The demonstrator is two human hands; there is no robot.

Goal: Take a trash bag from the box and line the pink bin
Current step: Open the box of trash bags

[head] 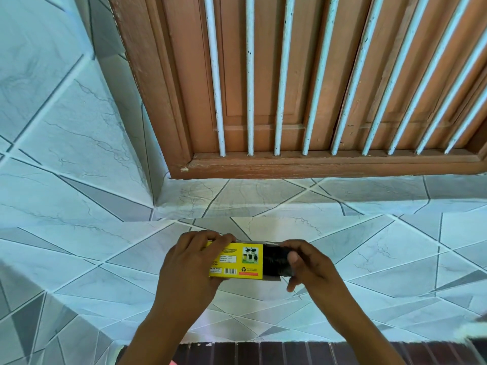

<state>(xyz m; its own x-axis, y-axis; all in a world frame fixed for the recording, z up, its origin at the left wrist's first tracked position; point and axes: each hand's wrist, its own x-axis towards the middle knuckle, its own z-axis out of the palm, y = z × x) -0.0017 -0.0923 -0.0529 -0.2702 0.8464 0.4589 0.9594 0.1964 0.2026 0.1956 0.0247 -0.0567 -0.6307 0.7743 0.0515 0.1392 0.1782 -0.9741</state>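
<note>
A yellow trash bag box lies lengthwise above the tiled ledge, held in my left hand, which wraps its left end. A black roll of trash bags sticks out of the box's open right end. My right hand closes its fingers and thumb around that roll. The pink bin is not in view.
A grey-and-white tiled ledge spreads under my hands, with tiled wall to the left. Behind stands a brown wooden window frame with white vertical bars. Dark brown tiles edge the ledge's near side.
</note>
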